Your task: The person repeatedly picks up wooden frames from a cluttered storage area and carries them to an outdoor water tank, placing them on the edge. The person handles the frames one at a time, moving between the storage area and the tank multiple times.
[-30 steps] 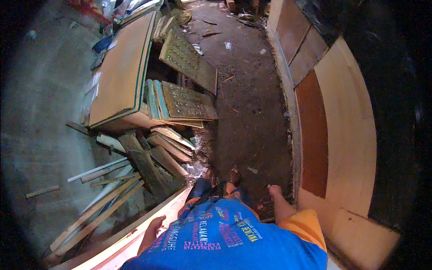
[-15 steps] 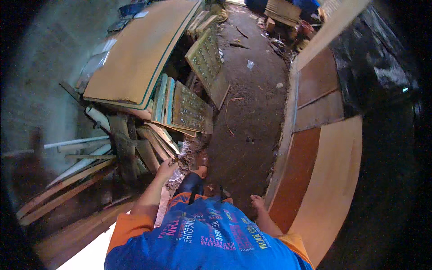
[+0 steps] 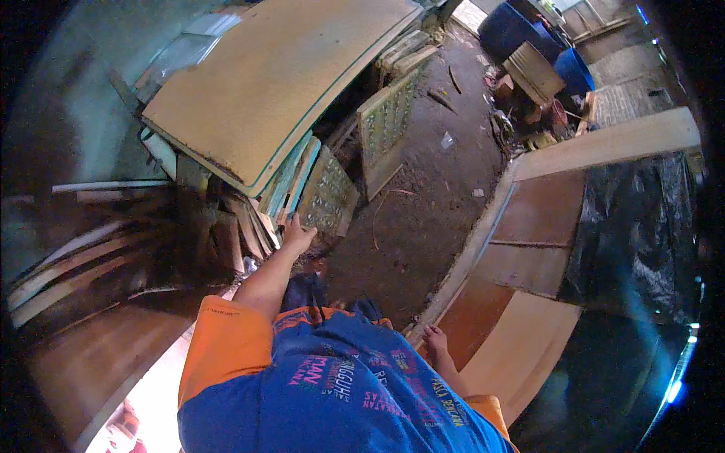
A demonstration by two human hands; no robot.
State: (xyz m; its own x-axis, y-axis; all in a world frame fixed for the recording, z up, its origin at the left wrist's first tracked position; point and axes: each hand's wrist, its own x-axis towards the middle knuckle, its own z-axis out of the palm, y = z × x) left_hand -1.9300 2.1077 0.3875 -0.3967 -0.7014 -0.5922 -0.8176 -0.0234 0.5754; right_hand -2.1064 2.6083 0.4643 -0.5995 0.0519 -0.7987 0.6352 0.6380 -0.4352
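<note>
My left hand (image 3: 299, 235) is stretched forward at the stack of boards, fingers and thumb spread, with nothing seen in it. Just beyond its fingertips stand several thin upright boards (image 3: 290, 181) with pale blue-green faces, and a mottled, stained panel (image 3: 330, 195) leans beside them. Whether the fingertips touch these boards I cannot tell. My right hand (image 3: 434, 340) hangs low at my right side, near a board-lined wall. Its fingers are loosely curled and slightly apart, and nothing shows in them.
A large tan tabletop (image 3: 279, 83) overhangs the boards. Wood strips (image 3: 68, 279) lie at left. A dirt path (image 3: 423, 211) runs ahead, with another panel (image 3: 384, 132) leaning beside it. Blue barrels (image 3: 513, 34) stand far right; black plastic sheeting (image 3: 630, 226) covers part of the right wall.
My left arm has reached farther forward, and the hand has gone from closed-looking beside the wood pieces to spread near the upright boards. The view has turned left; my right hand stays low.
</note>
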